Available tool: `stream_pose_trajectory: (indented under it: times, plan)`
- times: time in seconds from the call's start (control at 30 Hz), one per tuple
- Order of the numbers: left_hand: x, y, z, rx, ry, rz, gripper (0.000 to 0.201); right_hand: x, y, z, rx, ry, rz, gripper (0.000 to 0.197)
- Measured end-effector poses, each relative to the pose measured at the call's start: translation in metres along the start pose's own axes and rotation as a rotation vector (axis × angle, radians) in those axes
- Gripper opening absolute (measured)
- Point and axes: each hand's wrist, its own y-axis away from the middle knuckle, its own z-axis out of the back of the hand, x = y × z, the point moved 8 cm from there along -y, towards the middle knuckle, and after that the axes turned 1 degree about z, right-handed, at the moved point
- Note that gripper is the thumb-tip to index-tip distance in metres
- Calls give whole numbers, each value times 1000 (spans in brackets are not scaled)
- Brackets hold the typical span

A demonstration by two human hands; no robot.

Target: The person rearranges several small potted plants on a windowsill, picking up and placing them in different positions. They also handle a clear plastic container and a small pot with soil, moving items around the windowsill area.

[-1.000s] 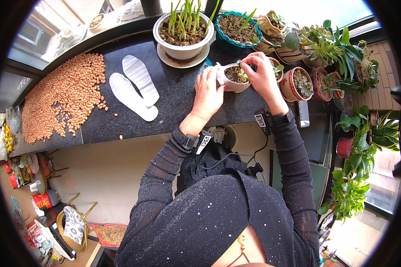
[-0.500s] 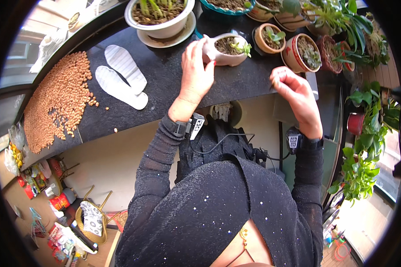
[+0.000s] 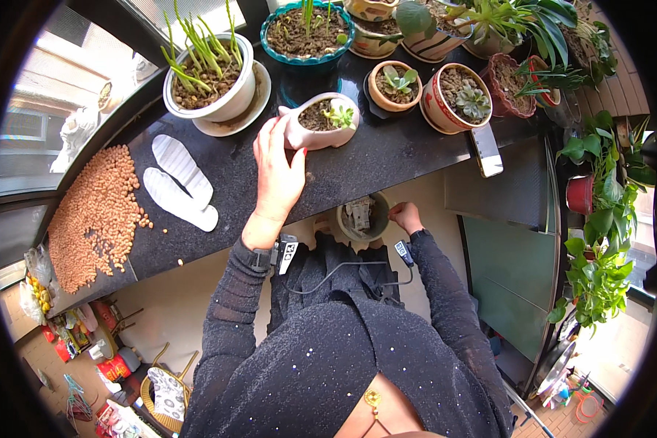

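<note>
A small pale pink planter point(image 3: 317, 139) with a little green succulent point(image 3: 339, 114) in soil stands on the dark counter. My left hand point(image 3: 276, 171) is at its left end, fingers along the side and thumb against the near side, gripping it. Below the counter's front edge, my right hand point(image 3: 406, 217) is at the right rim of a grey bucket point(image 3: 377, 228). Its fingers are pinched together; whatever they may hold is too small to make out. Inside the bucket shows some crumpled printed paper point(image 3: 358, 213).
Potted plants line the back: a white pot point(image 3: 219, 102) on a saucer, a teal pot point(image 3: 306, 55), an orange pot point(image 3: 394, 87), and a red-and-white pot point(image 3: 452, 102). A phone point(image 3: 487, 152) lies at the counter's edge. White insoles point(image 3: 179, 186) and peanuts point(image 3: 98, 215) spread at left.
My right hand has moved from above the counter's right side down and left to the bucket. My left hand stays at the planter. The view has shifted, showing more of the back pots.
</note>
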Motion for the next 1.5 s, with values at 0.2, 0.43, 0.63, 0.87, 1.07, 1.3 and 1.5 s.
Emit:
stream_pose_trajectory:
  times: [0.2, 0.43, 0.63, 0.87, 1.07, 1.3, 1.5]
  plan:
    - [1, 1, -2, 6, 0, 7, 68, -9, -6, -22, 138, -175, -29, 27]
    - [3, 1, -2, -2, 20, 14, 69, 34, 34, 18, 300, -422, -120, 28]
    - [3, 0, 2, -17, 85, 31, 68, 126, 91, 89, 391, -481, -25, 23]
    - [2, 3, 5, -47, 132, 41, 69, 322, 147, 217, 291, -575, 557, 17]
    - [2, 5, 2, -64, 116, 74, 70, 471, 84, 255, -113, -184, 958, 21]
    - [2, 8, 5, -45, 157, 87, 69, 522, 5, 221, -500, 448, 1112, 24]
    - [8, 3, 9, -8, 192, 90, 68, 527, -24, 219, -567, 513, 1095, 16]
